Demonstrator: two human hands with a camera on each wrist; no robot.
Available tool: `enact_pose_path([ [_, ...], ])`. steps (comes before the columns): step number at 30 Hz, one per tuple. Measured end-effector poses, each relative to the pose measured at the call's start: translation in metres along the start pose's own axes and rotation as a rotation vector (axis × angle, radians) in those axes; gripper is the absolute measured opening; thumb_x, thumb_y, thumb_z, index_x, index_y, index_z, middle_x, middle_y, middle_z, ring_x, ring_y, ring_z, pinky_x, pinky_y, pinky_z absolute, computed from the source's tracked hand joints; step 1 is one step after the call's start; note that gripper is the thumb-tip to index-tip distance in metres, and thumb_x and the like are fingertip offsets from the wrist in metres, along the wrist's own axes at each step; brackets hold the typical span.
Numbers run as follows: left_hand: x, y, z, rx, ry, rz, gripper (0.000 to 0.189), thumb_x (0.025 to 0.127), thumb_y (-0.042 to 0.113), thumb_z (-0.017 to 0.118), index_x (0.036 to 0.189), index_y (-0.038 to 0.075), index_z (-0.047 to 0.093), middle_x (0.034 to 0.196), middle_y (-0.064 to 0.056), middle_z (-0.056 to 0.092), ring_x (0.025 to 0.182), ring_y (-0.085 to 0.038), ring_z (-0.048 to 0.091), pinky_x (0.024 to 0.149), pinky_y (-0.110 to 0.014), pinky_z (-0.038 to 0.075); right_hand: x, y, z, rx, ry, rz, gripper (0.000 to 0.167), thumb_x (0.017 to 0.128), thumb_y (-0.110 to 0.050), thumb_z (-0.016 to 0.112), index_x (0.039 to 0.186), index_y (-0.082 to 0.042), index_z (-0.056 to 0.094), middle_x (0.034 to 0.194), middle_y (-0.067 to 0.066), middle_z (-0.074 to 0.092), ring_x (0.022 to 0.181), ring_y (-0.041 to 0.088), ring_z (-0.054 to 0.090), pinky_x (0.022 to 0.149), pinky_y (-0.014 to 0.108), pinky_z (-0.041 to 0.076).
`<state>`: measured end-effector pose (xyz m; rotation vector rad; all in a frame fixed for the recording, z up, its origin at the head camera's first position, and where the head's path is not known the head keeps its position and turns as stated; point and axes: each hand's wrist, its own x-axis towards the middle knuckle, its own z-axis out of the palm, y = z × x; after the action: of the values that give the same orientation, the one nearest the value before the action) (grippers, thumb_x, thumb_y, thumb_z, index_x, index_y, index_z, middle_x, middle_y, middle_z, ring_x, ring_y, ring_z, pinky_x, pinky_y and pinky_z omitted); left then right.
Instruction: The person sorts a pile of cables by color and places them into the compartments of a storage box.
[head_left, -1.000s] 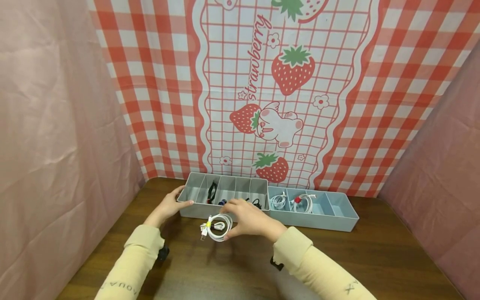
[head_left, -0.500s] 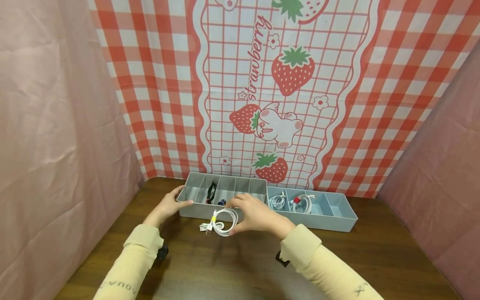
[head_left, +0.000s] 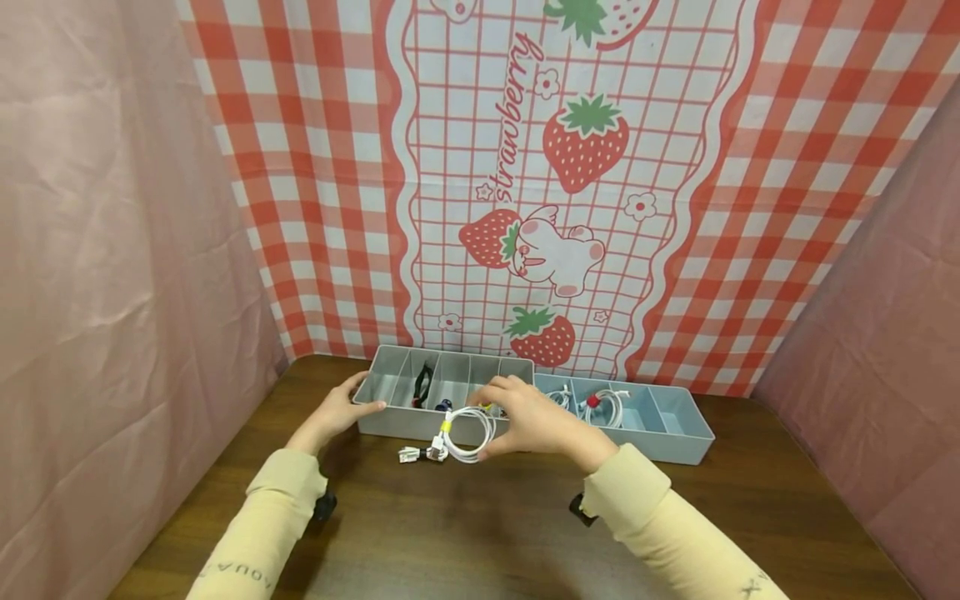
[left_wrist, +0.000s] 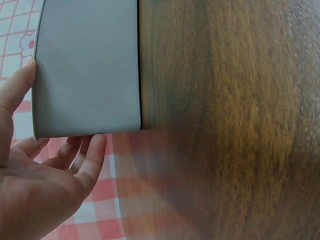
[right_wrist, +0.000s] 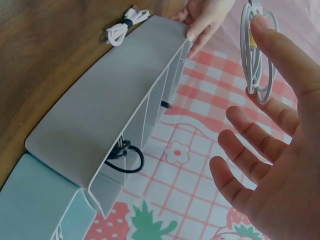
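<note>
In the head view, my left hand (head_left: 337, 414) holds the left end of a grey divided box (head_left: 397, 424). The left wrist view has its thumb at the rim and the other fingers against the end wall. My right hand (head_left: 536, 419) pinches a coiled white cable (head_left: 446, 426) with a yellow tie between thumb and index finger, in front of the grey box's right part. Seen from the right wrist, the remaining fingers are spread away from the coil. A second white cable (head_left: 409, 454), bound with a black tie, lies on the table along the box's front.
A light-blue divided box (head_left: 637, 444) adjoins the grey one on the right, containing a white cable with a red tie (head_left: 611, 410) and another white coil. Black cables (head_left: 423, 387) and a dark blue item (head_left: 444, 405) lie in grey compartments. A checked cloth (head_left: 330, 208) hangs behind.
My right hand has moved right and slightly up, carrying the yellow-tied cable away from the black-tied one on the table. My left hand has stayed on the box's end.
</note>
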<state>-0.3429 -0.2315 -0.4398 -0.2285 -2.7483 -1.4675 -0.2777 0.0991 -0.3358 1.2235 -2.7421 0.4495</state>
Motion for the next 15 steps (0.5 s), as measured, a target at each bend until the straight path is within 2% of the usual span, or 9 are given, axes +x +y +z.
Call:
enact_pose_path([
  [7, 0.0, 0.0, -0.001, -0.01, -0.002, 0.0, 0.075, 0.087, 0.022, 0.068, 0.145, -0.003, 0.028, 0.135, -0.034, 0.042, 0.122, -0.043, 0.045, 0.1, -0.054, 0.036, -0.007, 0.006, -0.009, 0.001, 0.01, 0.01, 0.065, 0.065, -0.048, 0.082, 0.118, -0.016, 0.062, 0.113, -0.001, 0.06, 0.107, 0.019, 0.053, 0.09, 0.042, 0.045],
  [15, 0.0, 0.0, -0.002, -0.014, -0.011, -0.026, 0.079, 0.086, 0.028, 0.069, 0.146, -0.001, 0.027, 0.137, -0.033, 0.041, 0.125, -0.042, 0.043, 0.101, -0.054, 0.035, -0.015, 0.011, -0.02, -0.008, 0.021, 0.089, 0.066, 0.064, -0.045, 0.084, 0.119, -0.017, 0.061, 0.113, 0.0, 0.06, 0.106, 0.018, 0.054, 0.089, 0.042, 0.047],
])
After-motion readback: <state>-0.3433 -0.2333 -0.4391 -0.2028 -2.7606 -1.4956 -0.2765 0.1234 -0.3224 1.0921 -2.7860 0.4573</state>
